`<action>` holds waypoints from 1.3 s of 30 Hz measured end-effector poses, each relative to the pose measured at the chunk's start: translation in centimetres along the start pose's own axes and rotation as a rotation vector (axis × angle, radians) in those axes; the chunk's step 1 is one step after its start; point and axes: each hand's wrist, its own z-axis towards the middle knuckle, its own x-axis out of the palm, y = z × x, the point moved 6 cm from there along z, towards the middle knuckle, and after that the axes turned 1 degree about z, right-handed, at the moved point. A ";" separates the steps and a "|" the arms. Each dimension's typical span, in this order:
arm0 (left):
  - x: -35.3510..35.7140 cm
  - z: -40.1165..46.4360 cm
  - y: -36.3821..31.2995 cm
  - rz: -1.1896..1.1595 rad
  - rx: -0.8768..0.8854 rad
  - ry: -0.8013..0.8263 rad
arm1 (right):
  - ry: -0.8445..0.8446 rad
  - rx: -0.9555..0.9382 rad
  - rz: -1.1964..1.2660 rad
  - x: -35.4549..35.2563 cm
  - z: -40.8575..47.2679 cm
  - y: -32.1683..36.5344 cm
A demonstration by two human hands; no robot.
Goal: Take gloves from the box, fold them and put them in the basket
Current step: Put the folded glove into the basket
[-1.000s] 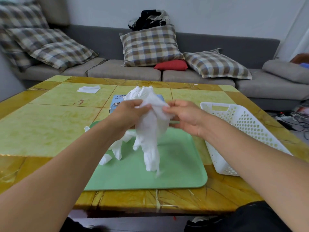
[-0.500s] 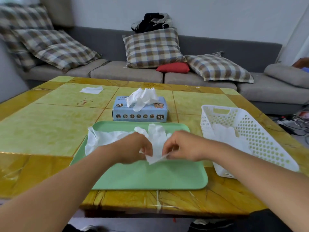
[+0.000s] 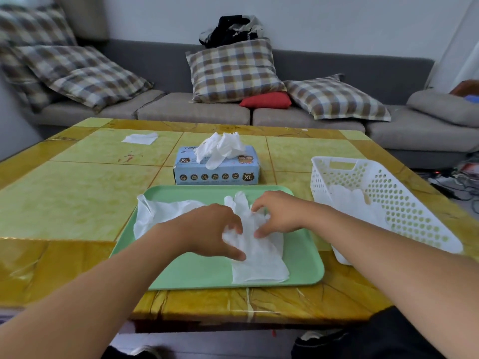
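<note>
A white glove (image 3: 259,260) lies lengthwise on the green tray (image 3: 191,274), cuff toward me and fingers pointing at the box. My left hand (image 3: 212,233) pinches its left edge with curled fingers and thumb. Opposite it, my right hand (image 3: 278,215) pinches the glove near its fingers. A second white glove (image 3: 160,213) lies crumpled on the tray's left side. The blue glove box (image 3: 217,173) stands behind the tray, with white gloves (image 3: 220,149) bunched out of its top. The white perforated basket (image 3: 404,203) at the right holds folded gloves (image 3: 355,203).
A white sheet (image 3: 140,138) lies at the far left of the yellow table (image 3: 64,198). A grey sofa (image 3: 197,112) with checked cushions runs behind the table. Cables (image 3: 458,182) lie on the floor at the right.
The glove I held up in the air has come down onto the tray and now lies spread flat. Both hands dropped with it and stay on it.
</note>
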 end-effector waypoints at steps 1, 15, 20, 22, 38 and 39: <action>0.5 -0.1 0.0 0.067 -0.002 0.032 | -0.045 0.050 -0.007 -0.1 0.4 -0.4; -5.6 -2.3 6.0 0.163 -0.261 -0.240 | -0.150 0.088 0.255 -0.7 -0.4 -1.3; -3.4 -5.1 13.8 0.044 -0.507 0.003 | -0.235 -0.105 0.282 -1.1 -0.1 2.5; -4.5 -5.5 14.4 -0.080 -0.521 -0.179 | -0.247 -0.176 0.343 -1.2 0.1 4.8; -9.2 -4.0 4.2 -1.364 -0.110 -0.578 | 0.286 -0.206 1.719 -2.4 -1.2 7.3; -9.1 -3.7 3.9 -1.378 -0.083 -0.537 | 0.252 -0.218 1.722 -2.8 -1.4 7.1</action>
